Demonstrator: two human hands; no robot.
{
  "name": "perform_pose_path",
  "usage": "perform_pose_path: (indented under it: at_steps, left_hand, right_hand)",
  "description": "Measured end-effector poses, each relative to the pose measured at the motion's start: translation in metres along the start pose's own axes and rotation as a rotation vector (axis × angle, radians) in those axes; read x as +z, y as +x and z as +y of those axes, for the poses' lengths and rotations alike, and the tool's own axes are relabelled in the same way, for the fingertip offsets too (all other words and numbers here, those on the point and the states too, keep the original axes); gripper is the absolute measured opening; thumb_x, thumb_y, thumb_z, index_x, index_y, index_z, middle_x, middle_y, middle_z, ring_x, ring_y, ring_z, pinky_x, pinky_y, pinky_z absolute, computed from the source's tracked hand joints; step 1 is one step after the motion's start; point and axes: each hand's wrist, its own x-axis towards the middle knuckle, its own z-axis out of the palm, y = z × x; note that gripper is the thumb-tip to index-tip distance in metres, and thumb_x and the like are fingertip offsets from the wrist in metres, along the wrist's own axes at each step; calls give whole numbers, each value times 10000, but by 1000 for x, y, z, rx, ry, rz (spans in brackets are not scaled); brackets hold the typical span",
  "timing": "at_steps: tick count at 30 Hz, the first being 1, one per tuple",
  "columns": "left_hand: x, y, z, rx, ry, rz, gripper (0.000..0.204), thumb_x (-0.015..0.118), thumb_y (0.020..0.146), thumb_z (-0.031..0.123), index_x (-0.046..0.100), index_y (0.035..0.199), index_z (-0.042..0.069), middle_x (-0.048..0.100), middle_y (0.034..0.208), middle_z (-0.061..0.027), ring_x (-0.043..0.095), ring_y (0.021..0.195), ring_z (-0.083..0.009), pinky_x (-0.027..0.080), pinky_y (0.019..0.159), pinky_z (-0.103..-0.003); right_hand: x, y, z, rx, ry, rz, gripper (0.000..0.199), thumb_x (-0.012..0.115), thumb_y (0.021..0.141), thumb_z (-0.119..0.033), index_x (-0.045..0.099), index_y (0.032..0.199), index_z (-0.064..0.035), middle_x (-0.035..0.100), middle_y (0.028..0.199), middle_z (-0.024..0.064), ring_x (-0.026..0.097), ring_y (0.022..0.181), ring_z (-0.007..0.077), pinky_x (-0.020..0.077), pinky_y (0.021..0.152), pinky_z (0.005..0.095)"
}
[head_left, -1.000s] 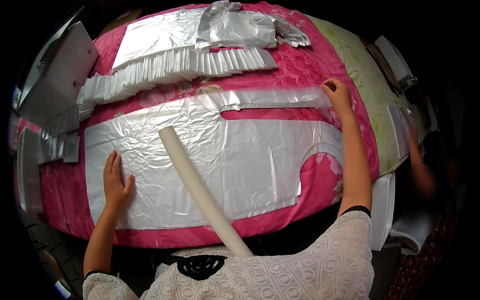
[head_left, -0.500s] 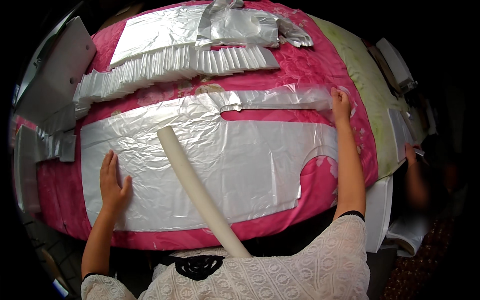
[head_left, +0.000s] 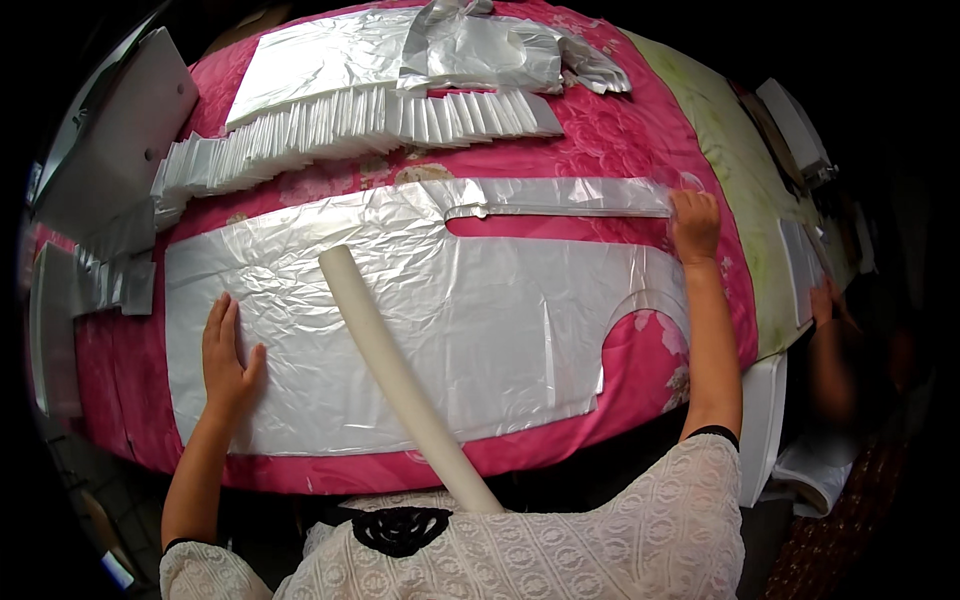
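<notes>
A large, thin, silvery-white plastic sheet [head_left: 480, 320] lies spread before me, with a curved notch at its right end. A long narrow slot parts off a plastic strip [head_left: 570, 197] along its far edge. My left hand [head_left: 230, 360] rests flat on the sheet's left part, fingers stretched out. My right hand [head_left: 695, 225] is closed at the strip's right end, its fingertips partly hidden. A pale roller-like tube [head_left: 390, 370] slants across the sheet, its near end against my front.
A pink flowered cloth [head_left: 610, 145] covers the table. Beyond the sheet stand a row of folded plastic packets [head_left: 350, 125] and more flat plastic sheets [head_left: 330, 60]. White boards [head_left: 120, 140] rise at left. At right, another person's hand [head_left: 823, 300] is near white panels.
My right hand has moved slightly nearer and to the right, drawing the strip's end straighter and flatter. My left hand stays flat in about the same place.
</notes>
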Motion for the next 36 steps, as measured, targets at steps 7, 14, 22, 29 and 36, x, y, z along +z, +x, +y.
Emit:
perform_pose_path:
  at_steps: [7,14,22,29,36]
  left_hand:
    - [0,-2,-2,6,4,5,619,591,741,177,391,1297,-8,347,1390,-176,309,1294,-332,226,1073,-402]
    - [2,-4,-5,-4,26,4,624,601,743,200,393,1293,-8,346,1392,-172,304,1299,-323,231,1072,-399]
    - [3,-2,-2,-17,-4,21,630,607,745,222,399,1287,-24,350,1388,-179,301,1300,-322,232,1073,-395]
    - [4,-4,-5,-22,-37,39,627,598,761,251,405,1285,-31,352,1386,-184,295,1305,-319,229,1077,-387]
    - [2,-5,-3,-35,-53,54,639,591,767,272,397,1291,-38,345,1390,-191,284,1310,-321,219,1082,-386]
  right_hand:
    - [25,-33,35,382,-297,-162,186,546,766,-95,608,941,-81,605,856,99,568,830,286,425,822,367]
    - [-114,3,-191,182,640,-123,349,520,740,-56,541,1087,-25,565,868,129,535,799,306,436,693,419]
    - [-208,-41,-345,-120,861,-852,820,558,816,-418,171,1423,-26,565,724,142,576,642,279,477,577,385]
    - [-172,-12,-316,83,698,-789,787,541,802,-349,163,1433,-70,603,708,164,603,628,309,484,597,404]
    - [-106,-35,-156,538,231,-763,792,524,785,-393,194,1423,-59,649,862,215,630,770,371,490,701,438]
